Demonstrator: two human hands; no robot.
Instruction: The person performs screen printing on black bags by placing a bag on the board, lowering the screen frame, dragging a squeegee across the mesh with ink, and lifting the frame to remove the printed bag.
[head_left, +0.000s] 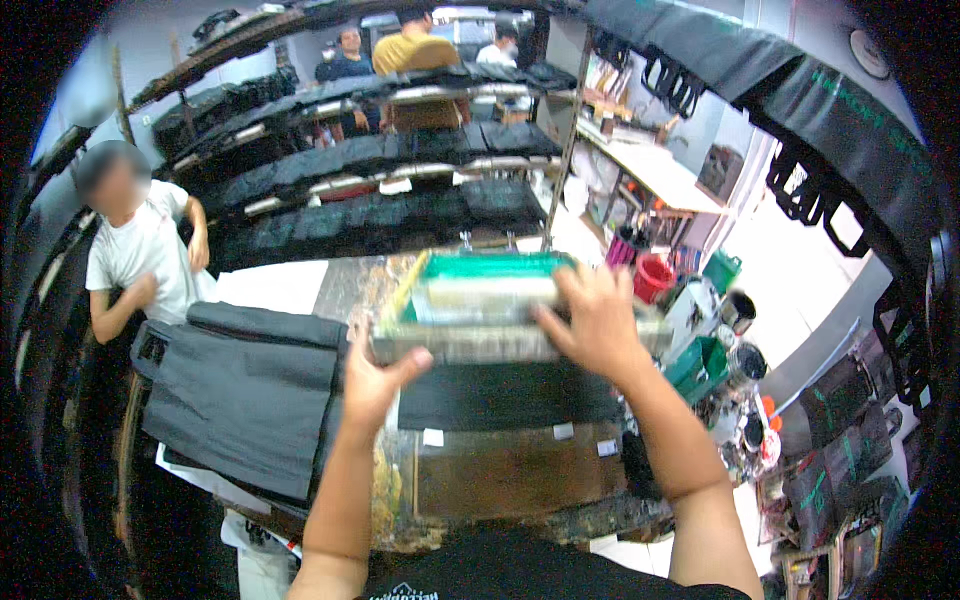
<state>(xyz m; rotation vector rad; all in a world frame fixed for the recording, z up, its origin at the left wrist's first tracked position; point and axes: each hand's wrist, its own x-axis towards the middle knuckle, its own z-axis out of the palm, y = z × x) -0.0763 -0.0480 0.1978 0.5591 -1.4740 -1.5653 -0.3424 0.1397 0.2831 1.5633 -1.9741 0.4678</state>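
A wooden screen-printing frame (470,345) with green mesh (490,266) is raised and tilted over a black fabric piece (510,396) on the work board (510,470). My left hand (375,375) grips the frame's near left corner, thumb along its front edge. Inside the frame lies a pale, bar-shaped squeegee (485,292). Closed around the squeegee's right end, my right hand (600,320) reaches over the frame's near edge. Motion blurs the frame and both hands, so the right fingertips are unclear. Small white tabs (433,437) mark the board below the fabric.
A stack of black fabric pieces (240,390) lies to my left. Behind it stands a person in a white shirt (150,240). Racks of black pieces (380,160) cross the back. To the right are a red bucket (655,275), a green bin (700,368) and several cans (745,362).
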